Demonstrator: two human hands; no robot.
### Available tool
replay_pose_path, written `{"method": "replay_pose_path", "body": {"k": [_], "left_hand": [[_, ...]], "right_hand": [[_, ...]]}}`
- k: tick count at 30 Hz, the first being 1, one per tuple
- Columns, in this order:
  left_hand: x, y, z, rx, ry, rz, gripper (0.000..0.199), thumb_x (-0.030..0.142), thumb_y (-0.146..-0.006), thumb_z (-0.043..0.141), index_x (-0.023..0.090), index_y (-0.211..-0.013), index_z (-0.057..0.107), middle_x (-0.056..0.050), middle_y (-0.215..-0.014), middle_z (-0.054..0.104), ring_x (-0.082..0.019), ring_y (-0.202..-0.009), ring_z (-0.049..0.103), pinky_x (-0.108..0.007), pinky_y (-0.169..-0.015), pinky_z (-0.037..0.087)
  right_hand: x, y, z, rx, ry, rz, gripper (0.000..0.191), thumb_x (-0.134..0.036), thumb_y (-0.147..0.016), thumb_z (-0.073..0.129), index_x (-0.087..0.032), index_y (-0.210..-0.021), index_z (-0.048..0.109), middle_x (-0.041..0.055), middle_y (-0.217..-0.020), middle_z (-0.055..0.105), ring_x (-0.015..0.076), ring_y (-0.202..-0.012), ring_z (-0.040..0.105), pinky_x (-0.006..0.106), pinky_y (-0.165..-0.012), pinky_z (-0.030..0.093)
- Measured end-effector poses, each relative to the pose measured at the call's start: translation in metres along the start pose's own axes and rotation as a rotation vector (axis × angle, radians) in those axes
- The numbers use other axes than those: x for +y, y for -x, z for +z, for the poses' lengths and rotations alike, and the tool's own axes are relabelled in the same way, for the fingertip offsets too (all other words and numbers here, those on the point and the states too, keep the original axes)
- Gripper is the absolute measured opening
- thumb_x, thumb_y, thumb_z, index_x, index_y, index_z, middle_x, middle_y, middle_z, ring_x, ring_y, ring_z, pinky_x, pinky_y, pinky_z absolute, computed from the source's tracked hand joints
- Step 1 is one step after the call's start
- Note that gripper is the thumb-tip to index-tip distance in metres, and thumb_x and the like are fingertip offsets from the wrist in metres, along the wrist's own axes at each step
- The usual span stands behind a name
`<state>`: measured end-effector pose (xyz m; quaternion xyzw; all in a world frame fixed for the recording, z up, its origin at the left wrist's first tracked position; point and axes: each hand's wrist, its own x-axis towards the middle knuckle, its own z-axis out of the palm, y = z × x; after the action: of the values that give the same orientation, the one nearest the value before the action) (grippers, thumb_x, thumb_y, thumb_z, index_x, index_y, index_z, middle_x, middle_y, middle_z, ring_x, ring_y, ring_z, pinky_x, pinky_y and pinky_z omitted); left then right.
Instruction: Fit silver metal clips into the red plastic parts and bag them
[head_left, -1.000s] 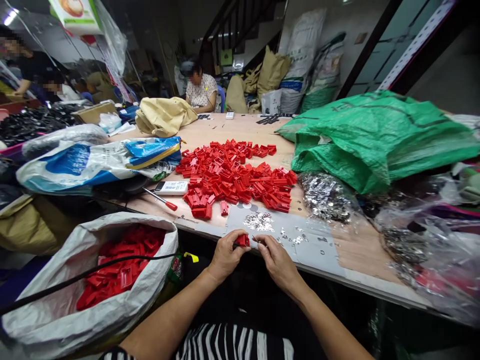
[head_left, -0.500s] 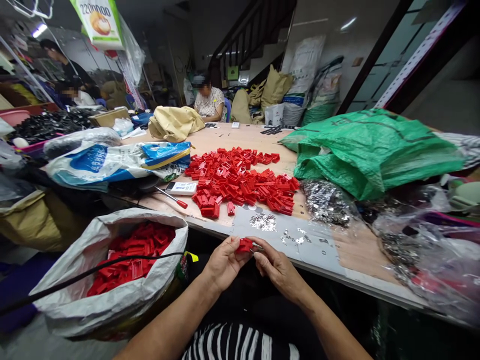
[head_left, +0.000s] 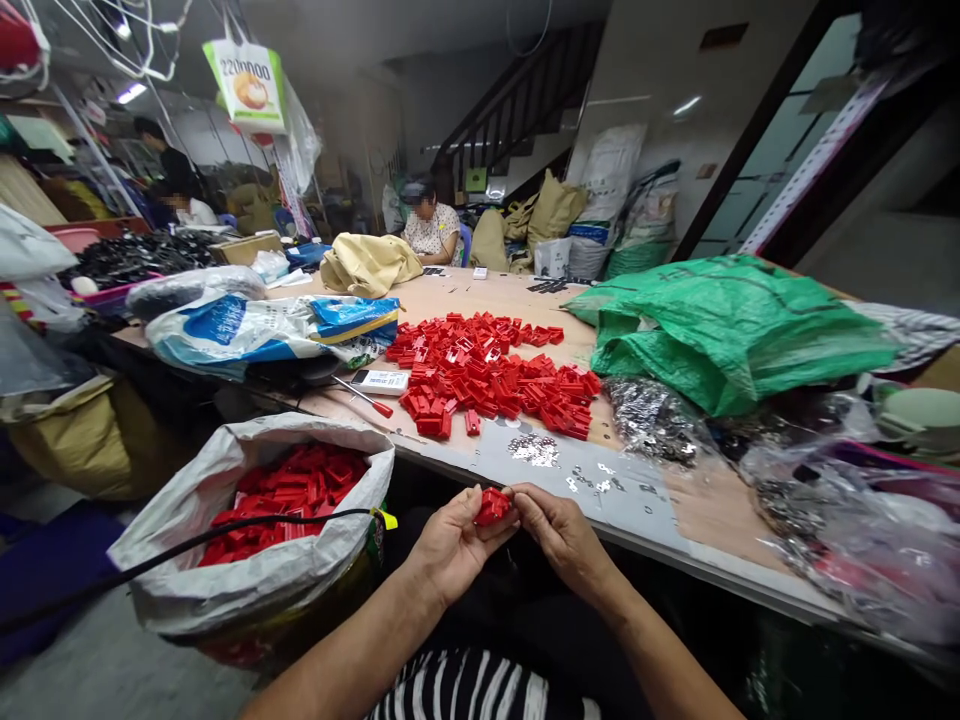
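Just in front of the table edge, my left hand (head_left: 454, 545) grips a small red plastic part (head_left: 493, 507) between thumb and fingers. My right hand (head_left: 551, 525) is pinched closed, its fingertips at the right end of that part; whatever sits between them is too small to make out. Beyond my hands, a grey sheet (head_left: 502, 470) on the table bears a heap of small shiny metal pieces (head_left: 534, 449) and a few scattered ones (head_left: 589, 480). Behind it spreads a large pile of similar red plastic parts (head_left: 495, 370).
An open white sack (head_left: 247, 590) of red parts stands at my left, a black cord (head_left: 187, 540) crossing it. A red-handled screwdriver (head_left: 381, 408) lies near the table edge. Right are a green sack (head_left: 735, 330) and bags of metal pieces (head_left: 660, 420). A person (head_left: 433, 225) sits across the table.
The view has shifted, so the table things appear slightly lower and the left-side ones farther right. My right fingers have closed in against the red part's right end; my left hand still holds it.
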<state>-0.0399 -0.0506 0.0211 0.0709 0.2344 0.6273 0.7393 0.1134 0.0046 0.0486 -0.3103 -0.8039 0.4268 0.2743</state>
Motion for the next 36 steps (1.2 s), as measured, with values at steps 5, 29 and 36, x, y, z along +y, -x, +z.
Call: {"method": "replay_pose_path", "body": {"k": [5, 29, 36], "left_hand": [[0.001, 0.005, -0.007, 0.001, 0.036, 0.006, 0.011, 0.022, -0.085, 0.061, 0.011, -0.085, 0.060, -0.008, -0.087, 0.072, -0.019, -0.083, 0.070, -0.038, -0.094, 0.049], [-0.018, 0.012, -0.149, 0.482, 0.053, -0.238, 0.032, 0.038, -0.082, 0.063, 0.015, -0.103, 0.054, -0.005, -0.071, 0.069, -0.019, -0.063, 0.068, -0.034, -0.073, 0.051], [-0.032, -0.010, -0.175, 0.299, -0.038, -0.313, 0.027, 0.038, -0.088, 0.054, 0.014, -0.100, 0.059, -0.007, -0.083, 0.067, -0.019, -0.076, 0.066, -0.038, -0.073, 0.053]], "right_hand": [[-0.006, 0.000, 0.008, -0.038, -0.093, 0.014, 0.031, -0.042, -0.095, 0.042, -0.021, -0.106, 0.062, 0.0025, -0.091, 0.066, 0.0182, -0.083, 0.060, 0.026, -0.076, 0.047], [0.033, -0.140, 0.071, 0.271, 0.415, -0.007, 0.024, -0.017, -0.084, 0.055, -0.018, -0.108, 0.057, 0.0077, -0.106, 0.060, 0.0200, -0.101, 0.057, 0.032, -0.091, 0.044], [0.078, -0.155, 0.054, 0.387, 0.591, 0.180, 0.034, -0.021, -0.082, 0.052, -0.013, -0.115, 0.050, 0.0171, -0.112, 0.055, 0.0279, -0.101, 0.057, 0.040, -0.085, 0.046]]}}
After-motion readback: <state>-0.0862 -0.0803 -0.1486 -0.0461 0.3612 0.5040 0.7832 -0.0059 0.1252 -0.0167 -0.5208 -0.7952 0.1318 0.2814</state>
